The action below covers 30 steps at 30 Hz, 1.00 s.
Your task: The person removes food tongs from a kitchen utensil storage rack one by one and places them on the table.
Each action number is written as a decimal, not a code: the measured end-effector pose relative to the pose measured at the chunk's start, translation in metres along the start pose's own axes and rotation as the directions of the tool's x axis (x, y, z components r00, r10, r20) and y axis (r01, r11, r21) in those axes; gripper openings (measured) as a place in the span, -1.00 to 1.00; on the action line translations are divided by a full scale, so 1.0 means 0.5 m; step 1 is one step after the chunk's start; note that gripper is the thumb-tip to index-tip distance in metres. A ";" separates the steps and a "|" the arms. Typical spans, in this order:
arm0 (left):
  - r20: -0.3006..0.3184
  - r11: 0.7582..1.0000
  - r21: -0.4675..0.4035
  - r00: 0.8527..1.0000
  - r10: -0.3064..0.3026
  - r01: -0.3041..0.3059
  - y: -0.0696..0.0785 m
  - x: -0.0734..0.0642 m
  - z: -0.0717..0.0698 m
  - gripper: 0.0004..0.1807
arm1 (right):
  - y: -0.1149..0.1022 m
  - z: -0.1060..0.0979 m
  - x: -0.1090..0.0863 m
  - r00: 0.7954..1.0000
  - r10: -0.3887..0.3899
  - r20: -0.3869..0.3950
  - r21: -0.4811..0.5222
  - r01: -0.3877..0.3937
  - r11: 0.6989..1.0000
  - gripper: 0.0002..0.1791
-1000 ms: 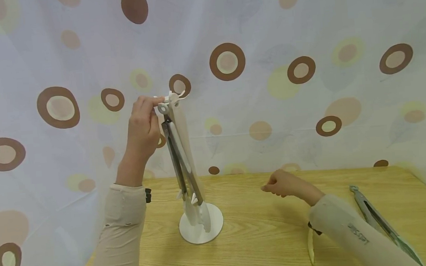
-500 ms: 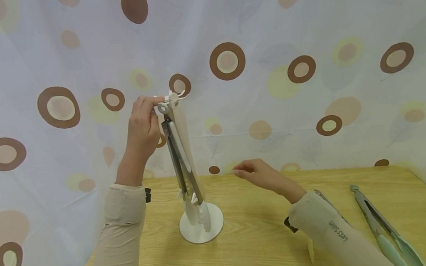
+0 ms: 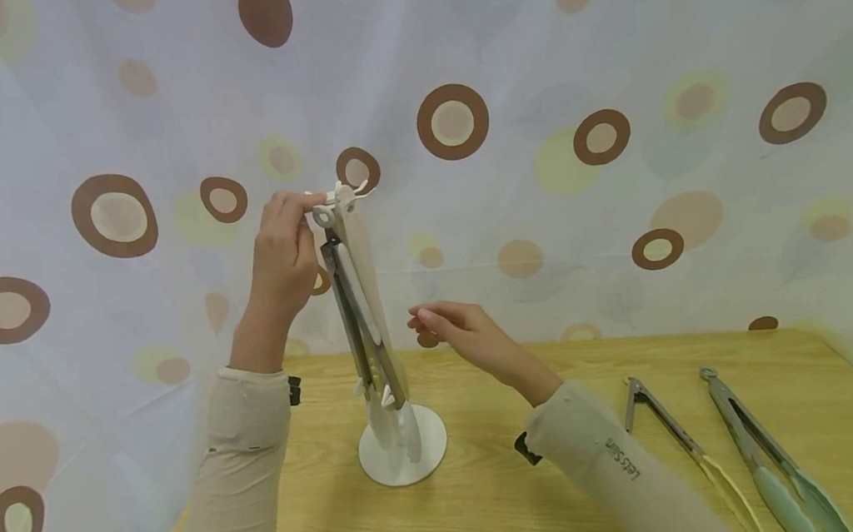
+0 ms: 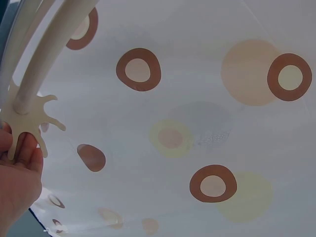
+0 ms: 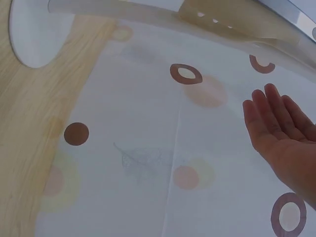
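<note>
My left hand pinches the hooked top of a white utensil stand. In the left wrist view, its fingers hold the prongs of the hook crown from below. Off that crown hangs a pair of tongs with grey metal arms and white tips, close to the pole. My right hand is in the air just right of the stand, holding nothing. Its fingers look straight and together in the right wrist view, with a beige slotted utensil hanging beyond them.
Two more tongs lie on the wooden table at the right. One has yellow tips, the other green tips. A curtain with brown and beige spots hangs behind the table.
My right hand has moved left and up from over the table toward the stand, uncovering the yellow-tipped tongs. The left hand keeps its hold on the stand's top.
</note>
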<state>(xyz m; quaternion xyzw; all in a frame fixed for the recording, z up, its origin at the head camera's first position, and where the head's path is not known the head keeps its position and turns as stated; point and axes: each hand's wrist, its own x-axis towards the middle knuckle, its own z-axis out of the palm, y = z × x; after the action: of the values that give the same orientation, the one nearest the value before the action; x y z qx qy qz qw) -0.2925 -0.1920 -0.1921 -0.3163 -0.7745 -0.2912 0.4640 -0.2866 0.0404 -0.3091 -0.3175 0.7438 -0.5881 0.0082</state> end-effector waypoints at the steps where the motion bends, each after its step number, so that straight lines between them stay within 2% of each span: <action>1: 0.002 1.000 0.001 1.000 0.000 0.000 0.000 0.000 0.000 -0.66 | -0.003 0.004 0.003 1.000 -0.003 0.005 0.009 0.003 1.000 -0.53; 14: -0.008 1.000 0.002 1.000 0.002 -0.002 -0.001 0.000 0.001 -0.66 | -0.027 0.054 0.033 0.997 -0.063 0.054 0.116 0.057 0.992 -0.48; 22: -0.011 1.000 0.000 1.000 0.000 0.000 -0.001 -0.003 0.000 -0.67 | -0.029 0.068 0.034 0.997 -0.067 0.039 0.144 0.061 0.988 -0.49; 30: -0.012 1.000 0.005 1.000 0.027 -0.026 -0.004 -0.001 0.000 -0.64 | -0.020 0.072 0.037 0.995 -0.084 0.045 0.169 0.075 0.983 -0.51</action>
<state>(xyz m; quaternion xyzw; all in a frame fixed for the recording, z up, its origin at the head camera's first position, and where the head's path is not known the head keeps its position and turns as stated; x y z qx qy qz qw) -0.2939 -0.1932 -0.1928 -0.3236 -0.7683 -0.2849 0.4732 -0.2830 -0.0012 -0.3049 -0.3604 0.6781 -0.6398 0.0306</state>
